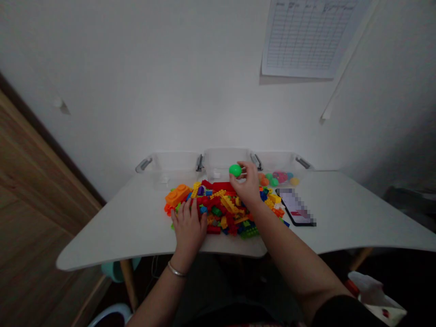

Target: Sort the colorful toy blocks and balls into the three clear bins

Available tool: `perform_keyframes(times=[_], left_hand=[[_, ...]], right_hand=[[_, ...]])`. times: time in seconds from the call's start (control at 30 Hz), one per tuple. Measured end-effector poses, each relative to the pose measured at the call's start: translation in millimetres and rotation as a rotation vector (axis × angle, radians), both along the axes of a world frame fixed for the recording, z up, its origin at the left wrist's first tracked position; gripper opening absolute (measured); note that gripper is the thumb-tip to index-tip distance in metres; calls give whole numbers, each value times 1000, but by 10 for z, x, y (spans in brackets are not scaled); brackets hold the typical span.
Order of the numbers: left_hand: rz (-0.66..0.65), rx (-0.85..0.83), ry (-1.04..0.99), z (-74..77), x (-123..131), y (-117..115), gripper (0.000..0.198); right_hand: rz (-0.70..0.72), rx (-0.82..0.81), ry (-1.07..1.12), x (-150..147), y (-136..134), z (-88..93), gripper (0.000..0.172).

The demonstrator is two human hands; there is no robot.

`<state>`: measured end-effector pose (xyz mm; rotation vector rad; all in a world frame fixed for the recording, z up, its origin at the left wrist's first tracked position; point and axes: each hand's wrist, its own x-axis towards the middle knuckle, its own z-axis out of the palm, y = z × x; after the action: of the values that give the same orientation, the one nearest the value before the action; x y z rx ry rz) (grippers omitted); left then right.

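Observation:
In my right hand (250, 185) a bright green ball (235, 170) is pinched between thumb and fingers, held above the far side of a heap of toy bricks (232, 204). My left hand (188, 223) lies on the heap's left part, fingers spread over the bricks, and nothing shows in its grasp. Close to those fingers is a large orange brick (177, 194). Red, yellow, green and blue pieces make up the rest of the pile; my right forearm covers some of them.
Three clear plastic boxes stand along the wall: a left box (175, 160), a middle box (226, 156) and a right box (276, 159). Several colourful balls (274, 181) sit in the right one. A phone (296, 209) lies right of the bricks on the white table (116, 231).

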<state>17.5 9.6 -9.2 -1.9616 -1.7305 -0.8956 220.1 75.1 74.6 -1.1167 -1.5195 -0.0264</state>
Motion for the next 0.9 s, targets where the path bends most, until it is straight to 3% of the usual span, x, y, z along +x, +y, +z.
perform_keyframes(times=[0.13, 0.23, 0.43, 0.73, 0.9], left_hand=[[-8, -23, -10, 20, 8, -13, 53], [-8, -35, -13, 32, 11, -16, 54], [-14, -34, -1, 38, 7, -20, 54], [-11, -39, -4, 31, 11, -16, 54], [-9, -31, -2, 28, 10, -18, 54]], right_hand=[[-303, 37, 236, 482, 50, -60, 47], [-452, 69, 232, 834, 131, -91, 50], [-501, -18, 151, 1320, 334, -157, 54], [-647, -153, -31, 1456, 390, -108, 48], [-699, -348, -174, 1434, 360, -119, 41]])
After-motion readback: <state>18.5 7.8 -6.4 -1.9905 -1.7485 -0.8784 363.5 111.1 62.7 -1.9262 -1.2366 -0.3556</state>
